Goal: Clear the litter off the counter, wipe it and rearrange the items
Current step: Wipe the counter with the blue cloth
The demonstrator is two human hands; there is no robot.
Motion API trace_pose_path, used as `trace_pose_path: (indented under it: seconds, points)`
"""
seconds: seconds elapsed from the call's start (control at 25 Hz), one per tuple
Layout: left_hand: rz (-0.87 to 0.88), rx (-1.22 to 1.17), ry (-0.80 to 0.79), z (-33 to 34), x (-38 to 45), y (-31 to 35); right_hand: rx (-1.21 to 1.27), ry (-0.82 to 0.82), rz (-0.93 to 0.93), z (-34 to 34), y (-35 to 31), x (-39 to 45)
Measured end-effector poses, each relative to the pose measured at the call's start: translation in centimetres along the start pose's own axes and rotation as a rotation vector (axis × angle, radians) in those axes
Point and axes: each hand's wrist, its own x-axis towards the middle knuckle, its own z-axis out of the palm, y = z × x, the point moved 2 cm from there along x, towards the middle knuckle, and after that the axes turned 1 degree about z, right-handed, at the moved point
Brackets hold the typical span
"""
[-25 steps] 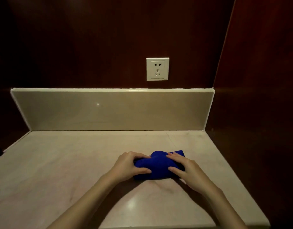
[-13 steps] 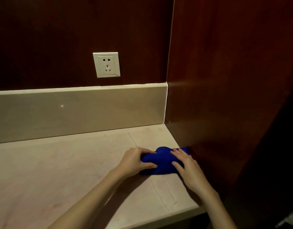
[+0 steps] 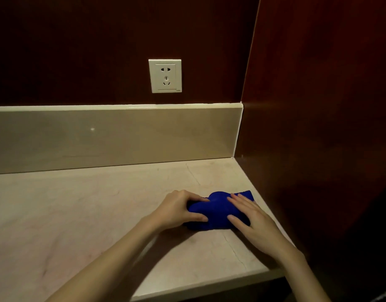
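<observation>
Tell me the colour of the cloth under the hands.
Deep blue cloth, plain with no pattern, seen in the head view.

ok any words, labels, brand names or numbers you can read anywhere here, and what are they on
Wall socket: a tiny mark at the plate's lower right corner, too small to read.
Blue cloth: no label or print showing.
Counter and backsplash: no text.
No readable text anywhere in this view.
</observation>
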Motion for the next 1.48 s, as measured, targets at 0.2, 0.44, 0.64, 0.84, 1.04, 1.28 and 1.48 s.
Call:
trace_pose_path:
  seconds: [0.2, 0.44, 0.64, 0.84, 1.04, 1.28, 1.48]
  points:
    - [-0.096, -0.098, -0.039, -4.5, -6.9, -4.8, -0.141, -0.057, -0.165, 3.3, -6.5, 0.2]
    - [-0.268, -0.166, 0.006, -8.7, -16.3, -9.0, -0.158, -0.176, -0.378, 7.9, -14.6, 0.7]
    - [-0.381, -0.134, 0.079, -10.4, -21.7, -11.1, -0.144, -0.222, -0.487, 10.4, -18.9, 0.8]
    - [-0.404, -0.089, 0.124, -10.1, -23.2, -11.1, -0.111, -0.193, -0.496, 11.6, -19.5, 0.2]
    - [-0.375, -0.101, 0.129, -8.8, -21.9, -9.5, -0.037, -0.2, -0.449, 10.4, -17.8, -0.6]
    - [-0.254, -0.084, 0.098, -4.8, -16.6, -4.5, -0.079, -0.196, -0.333, 6.3, -11.2, -2.6]
    - [-0.133, -0.096, 0.049, -0.6, -11.0, 0.2, -0.082, -0.138, -0.198, 2.1, -5.0, -5.5]
